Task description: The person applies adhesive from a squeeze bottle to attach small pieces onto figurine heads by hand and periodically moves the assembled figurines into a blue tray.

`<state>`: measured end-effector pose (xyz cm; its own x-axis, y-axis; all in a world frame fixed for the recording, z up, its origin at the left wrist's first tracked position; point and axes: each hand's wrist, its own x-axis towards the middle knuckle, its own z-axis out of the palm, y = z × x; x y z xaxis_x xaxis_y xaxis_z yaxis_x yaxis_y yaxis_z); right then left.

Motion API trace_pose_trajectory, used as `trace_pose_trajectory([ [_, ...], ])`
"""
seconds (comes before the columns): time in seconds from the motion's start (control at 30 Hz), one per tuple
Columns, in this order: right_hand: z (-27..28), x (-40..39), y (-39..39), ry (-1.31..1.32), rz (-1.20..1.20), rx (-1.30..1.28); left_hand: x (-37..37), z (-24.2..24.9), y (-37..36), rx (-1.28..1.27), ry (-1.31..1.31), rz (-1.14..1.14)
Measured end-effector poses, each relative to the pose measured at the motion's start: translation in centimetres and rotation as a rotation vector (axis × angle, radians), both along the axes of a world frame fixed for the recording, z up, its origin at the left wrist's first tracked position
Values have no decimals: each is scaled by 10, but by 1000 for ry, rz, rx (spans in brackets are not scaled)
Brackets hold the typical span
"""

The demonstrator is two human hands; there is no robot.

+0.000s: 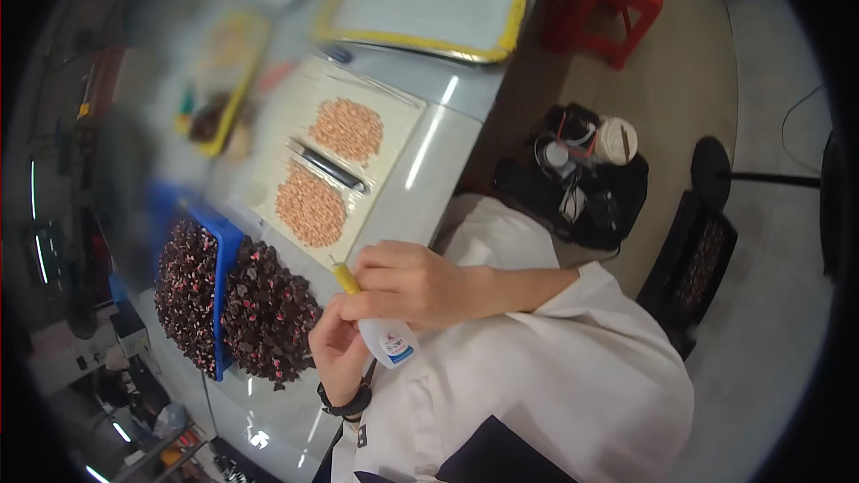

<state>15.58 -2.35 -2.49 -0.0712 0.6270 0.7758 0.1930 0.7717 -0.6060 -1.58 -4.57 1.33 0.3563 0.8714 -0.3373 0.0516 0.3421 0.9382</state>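
Note:
My two hands meet around a small white squeeze bottle [387, 343] with a printed label, a yellow nozzle and a thin metal tip. My right hand [403, 279] is closed over its upper part, fingers wrapped across it just behind the nozzle. From below, my left hand [338, 340], a black band on its wrist, presses curled fingers against the bottle's side; part of that grip is hidden. Beyond the tip lies a pale board [389, 139] bearing two patches of small copper-coloured pieces [310, 206]. Dark tweezers [329, 167] rest between the patches.
Left of my hands, dark chips with pink bits [264, 313] are heaped around a blue tray [221, 304]. A yellow-edged tray [425, 0] sits farther up the table. A red stool [608, 13] and a black bag [617, 201] are on the right.

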Motion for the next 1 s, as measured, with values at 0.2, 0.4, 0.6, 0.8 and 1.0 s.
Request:
trace_pose_trajectory([
  [0.2, -24, 14, -15, 74, -69, -57, 9, -19, -7, 62, 155, 29],
  [0.4, -42, 36, -22, 179, -158, -38, 50, -13, -7, -38, 190, 68],
  [0.6, -51, 54, -31, 275, -322, -8, 64, -34, -7, 103, 364, -98],
  [0.8, -54, 57, -35, 365, -279, -64, 70, -59, 6, 34, 303, -240],
  [1.0, -50, 56, -24, 403, -169, -77, 77, -82, 16, -8, 206, -275],
])
